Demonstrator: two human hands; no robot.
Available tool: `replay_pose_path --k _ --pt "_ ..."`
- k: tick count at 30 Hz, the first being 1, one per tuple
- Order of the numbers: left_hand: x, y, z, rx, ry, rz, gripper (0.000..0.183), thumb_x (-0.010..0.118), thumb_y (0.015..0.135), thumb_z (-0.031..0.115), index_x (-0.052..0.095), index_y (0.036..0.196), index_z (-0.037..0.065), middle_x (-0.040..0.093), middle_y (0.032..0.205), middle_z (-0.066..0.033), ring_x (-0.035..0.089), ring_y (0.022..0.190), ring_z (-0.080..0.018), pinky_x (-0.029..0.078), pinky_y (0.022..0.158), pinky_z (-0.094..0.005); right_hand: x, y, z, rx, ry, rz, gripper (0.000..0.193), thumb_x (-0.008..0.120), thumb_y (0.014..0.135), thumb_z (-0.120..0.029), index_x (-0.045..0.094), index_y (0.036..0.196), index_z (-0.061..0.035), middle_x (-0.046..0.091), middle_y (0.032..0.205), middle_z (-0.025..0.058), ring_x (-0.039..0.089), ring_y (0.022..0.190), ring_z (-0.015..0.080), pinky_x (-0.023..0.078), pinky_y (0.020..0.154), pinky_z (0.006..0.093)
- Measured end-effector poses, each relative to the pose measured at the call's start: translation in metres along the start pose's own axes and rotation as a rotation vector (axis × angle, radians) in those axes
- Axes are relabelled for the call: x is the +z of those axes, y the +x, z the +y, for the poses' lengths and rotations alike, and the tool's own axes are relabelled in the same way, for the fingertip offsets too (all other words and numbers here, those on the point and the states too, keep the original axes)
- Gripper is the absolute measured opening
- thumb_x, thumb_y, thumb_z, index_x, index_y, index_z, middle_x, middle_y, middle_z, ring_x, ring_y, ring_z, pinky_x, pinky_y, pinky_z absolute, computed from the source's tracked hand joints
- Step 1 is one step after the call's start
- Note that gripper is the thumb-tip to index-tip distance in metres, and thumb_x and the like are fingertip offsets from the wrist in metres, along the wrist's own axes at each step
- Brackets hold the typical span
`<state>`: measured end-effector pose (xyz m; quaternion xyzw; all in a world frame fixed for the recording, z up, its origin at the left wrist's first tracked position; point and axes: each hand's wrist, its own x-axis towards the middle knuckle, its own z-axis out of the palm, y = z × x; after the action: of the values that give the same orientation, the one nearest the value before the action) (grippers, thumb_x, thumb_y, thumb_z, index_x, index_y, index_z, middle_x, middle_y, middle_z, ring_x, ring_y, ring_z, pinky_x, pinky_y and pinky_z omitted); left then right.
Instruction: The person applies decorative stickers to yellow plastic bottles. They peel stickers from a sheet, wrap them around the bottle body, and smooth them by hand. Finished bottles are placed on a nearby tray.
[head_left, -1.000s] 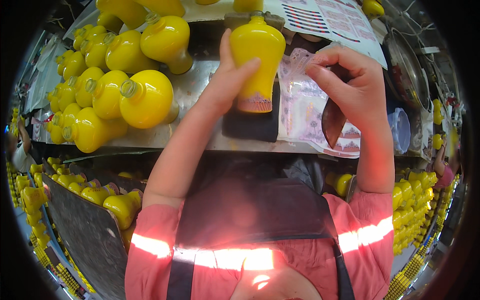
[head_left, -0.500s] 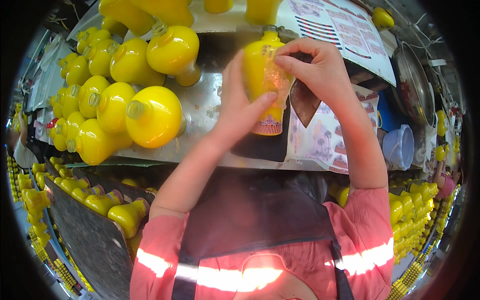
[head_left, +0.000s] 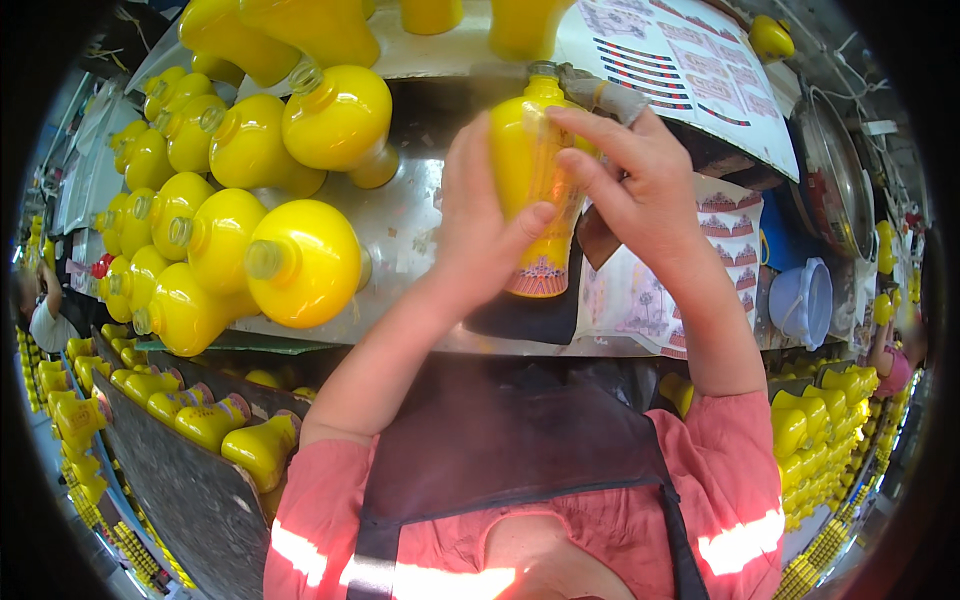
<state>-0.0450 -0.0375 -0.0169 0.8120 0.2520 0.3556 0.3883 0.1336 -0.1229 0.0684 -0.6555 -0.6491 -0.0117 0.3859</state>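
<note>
My left hand (head_left: 478,215) is wrapped round a glossy yellow bottle (head_left: 512,150) with a threaded clear neck, its thumb across the lower front. The bottle stands upright or nearly so over a black pad (head_left: 535,318). A clear printed decal film (head_left: 550,195) covers its right side, and a patterned band rings its base. My right hand (head_left: 635,175) rests on the film, index finger and thumb apart, the index fingertip near the film's upper edge. Beneath that hand is a brown pointed flat piece (head_left: 597,238); whether the hand touches it is hidden.
Several yellow bottles (head_left: 305,265) lie on the metal table at left. Printed decal sheets (head_left: 645,300) lie at right, with a larger sheet (head_left: 690,70) behind. A blue-grey bucket (head_left: 802,303) stands far right. Crates of yellow bottles (head_left: 262,445) flank me below; other people are at both edges.
My right hand has gone from pinching the film's edge to lying with fingers apart on it. The whole view has shifted slightly; my left hand keeps its hold.
</note>
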Motion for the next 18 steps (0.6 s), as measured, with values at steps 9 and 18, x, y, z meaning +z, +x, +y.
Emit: replay_pose_path --k 9,18 --pt "-0.006 0.0 0.005 -0.034 -0.063 -0.012 0.098 0.066 0.092 0.052 0.02 0.159 -0.004 0.025 0.158 -0.0298 0.027 0.146 -0.0476 0.021 0.122 -0.0532 -0.002 0.008 0.002 0.05 -0.058 -0.122 0.042 0.07 0.091 -0.024 0.068 0.133 -0.0247 0.065 0.11 0.0172 0.069 0.089 0.0351 0.056 0.076 0.0417" --pt "-0.016 0.032 0.016 0.262 0.346 0.005 0.073 0.066 0.091 0.047 0.045 0.154 0.017 0.042 0.149 -0.0245 0.039 0.135 -0.047 0.031 0.115 -0.0542 0.002 -0.003 0.001 0.129 0.022 -0.108 0.046 0.07 0.091 -0.024 0.066 0.137 -0.0236 0.064 0.108 0.0188 0.067 0.09 0.0363 0.055 0.079 0.0415"
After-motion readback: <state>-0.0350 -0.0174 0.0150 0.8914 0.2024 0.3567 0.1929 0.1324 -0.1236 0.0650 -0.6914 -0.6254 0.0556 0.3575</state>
